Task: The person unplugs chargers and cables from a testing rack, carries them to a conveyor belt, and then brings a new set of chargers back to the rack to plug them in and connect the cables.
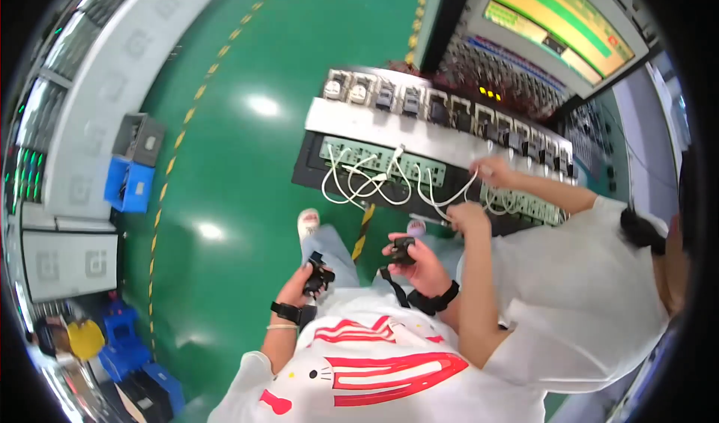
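Observation:
My left hand [293, 288] is closed around a small black device [318, 275], held low in front of my body. A second small black device [402, 251], more rounded, rests in my right hand [427, 268], with the fingers curled about it. Exactly what kind of devices these are is too small to tell. Both hands are apart from each other and from the bench. Beyond them, several white cables [356, 193] hang in loops from a pale green socket panel [382, 159] on the bench's near side.
At my right, a co-worker in a light shirt [577, 288] handles a white cable [449, 201]. The bench [359, 120] carries a row of small devices in metal fixtures. Behind it stands a lit screen [558, 19]. Blue bins [129, 183] stand by the left shelving.

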A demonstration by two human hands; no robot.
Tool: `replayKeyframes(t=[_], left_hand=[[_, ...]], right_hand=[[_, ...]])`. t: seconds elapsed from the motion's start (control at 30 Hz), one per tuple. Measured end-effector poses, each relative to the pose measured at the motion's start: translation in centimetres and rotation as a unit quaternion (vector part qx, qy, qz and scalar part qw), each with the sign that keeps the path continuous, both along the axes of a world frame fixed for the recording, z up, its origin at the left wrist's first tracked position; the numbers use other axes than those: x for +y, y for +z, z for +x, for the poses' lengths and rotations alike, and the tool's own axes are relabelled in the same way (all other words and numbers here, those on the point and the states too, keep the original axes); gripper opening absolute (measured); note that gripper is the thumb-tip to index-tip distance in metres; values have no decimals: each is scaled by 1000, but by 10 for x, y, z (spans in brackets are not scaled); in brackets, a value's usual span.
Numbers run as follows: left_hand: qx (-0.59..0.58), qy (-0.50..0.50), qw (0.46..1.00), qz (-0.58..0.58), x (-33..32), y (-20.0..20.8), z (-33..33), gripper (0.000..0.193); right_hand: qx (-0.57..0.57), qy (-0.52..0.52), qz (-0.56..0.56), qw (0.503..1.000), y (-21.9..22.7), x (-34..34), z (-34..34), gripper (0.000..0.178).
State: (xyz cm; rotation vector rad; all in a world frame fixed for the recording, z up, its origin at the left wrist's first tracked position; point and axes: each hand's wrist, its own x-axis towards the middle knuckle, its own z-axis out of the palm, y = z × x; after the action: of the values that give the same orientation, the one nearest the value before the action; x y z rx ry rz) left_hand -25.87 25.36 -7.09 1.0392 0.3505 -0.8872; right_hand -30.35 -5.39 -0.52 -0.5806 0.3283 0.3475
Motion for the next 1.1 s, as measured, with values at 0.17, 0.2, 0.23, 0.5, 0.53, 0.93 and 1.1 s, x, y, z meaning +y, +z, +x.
replayKeyframes(t=[0.17, 0.2, 0.23, 0.5, 0.53, 0.93, 1.1], left_hand=[[-82, -133, 988, 0, 16, 4, 146, 42], [-104, -153, 983, -13, 13, 9, 182, 44], [-125, -169, 977, -24, 12, 14, 214, 46], [-125, -268, 952, -78, 27, 39, 375, 58], [-119, -271, 952, -76, 32, 34, 382, 57], [-76, -241, 967, -23, 112, 0, 394, 45], [-170, -248, 950, 84, 84, 2, 413, 37]], right_hand=[[-6, -112, -14, 994, -11, 32, 63, 47], [3, -136, -61, 989, -14, 41, 79, 45], [13, -155, -105, 982, -14, 53, 95, 44], [102, -272, -555, 780, -41, 50, 279, 38], [112, -300, -571, 756, -49, 46, 299, 39], [226, -136, -888, 377, -75, 58, 395, 47], [264, -62, -864, 424, -59, 60, 399, 50]])
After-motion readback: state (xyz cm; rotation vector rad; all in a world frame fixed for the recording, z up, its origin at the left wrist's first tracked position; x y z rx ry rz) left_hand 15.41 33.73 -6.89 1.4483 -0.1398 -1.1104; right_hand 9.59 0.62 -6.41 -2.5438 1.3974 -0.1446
